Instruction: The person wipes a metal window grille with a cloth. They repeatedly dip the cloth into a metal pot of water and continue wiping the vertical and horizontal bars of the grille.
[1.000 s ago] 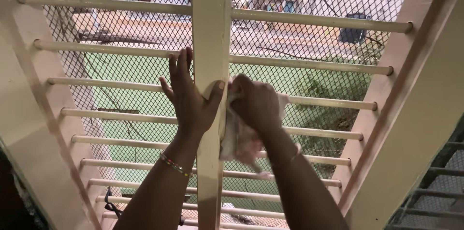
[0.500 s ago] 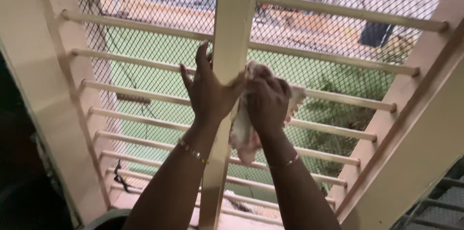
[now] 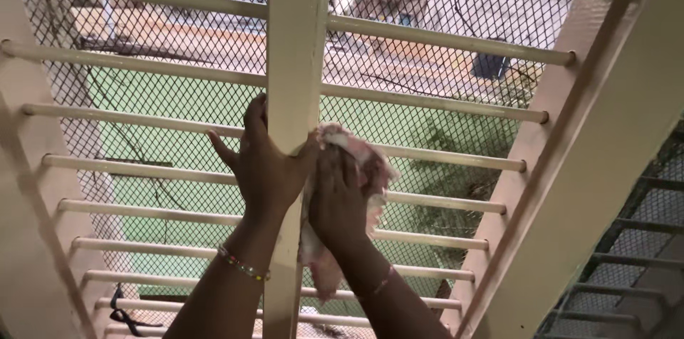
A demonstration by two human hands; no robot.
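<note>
Two hands on the cream centre post (image 3: 293,61), one with a rag.

Pinkish-white cloth (image 3: 356,168) is pressed against the post's right side, at mid-height, bunched under the right hand (image 3: 338,203), fingers closed over it. Left hand (image 3: 262,164) grips the post from the left, thumb wrapped across the front. Horizontal bars (image 3: 442,41) and wire mesh (image 3: 178,89) sit behind; beaded bracelet (image 3: 242,264) on left wrist.

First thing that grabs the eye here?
Two hands at the centre: the left hand grips the cream upright post, while the right hand presses a pinkish-white cloth against its right side. Behind them run cream horizontal bars backed by dark wire mesh.
</note>
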